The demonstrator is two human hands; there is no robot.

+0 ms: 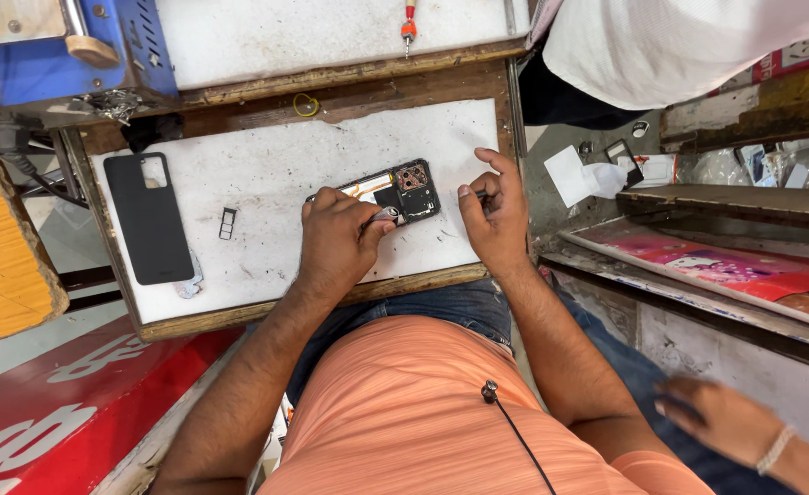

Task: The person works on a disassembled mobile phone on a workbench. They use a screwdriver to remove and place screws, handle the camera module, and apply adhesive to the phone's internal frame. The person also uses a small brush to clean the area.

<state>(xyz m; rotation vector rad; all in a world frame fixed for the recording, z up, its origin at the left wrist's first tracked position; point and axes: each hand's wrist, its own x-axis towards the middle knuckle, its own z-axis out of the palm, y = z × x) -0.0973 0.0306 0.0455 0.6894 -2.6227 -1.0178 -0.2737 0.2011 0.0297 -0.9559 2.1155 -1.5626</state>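
A cluttered repair bench, seen from above its white mat (pixel 267 183).

Nearest, at the lower right, another person's hand (pixel 721 417) lies blurred. On the mat, the left hand (pixel 336 240) curls over the near end of the opened phone (pixel 395 194), seemingly to steady it. The right hand (pixel 494 213), fingers bent, pinches a thin dark tool beside the phone's right end. Left lie a small tray (pixel 227 223) and the black back cover (pixel 149 216), set clear. Farthest is a screwdriver (pixel 409 26).
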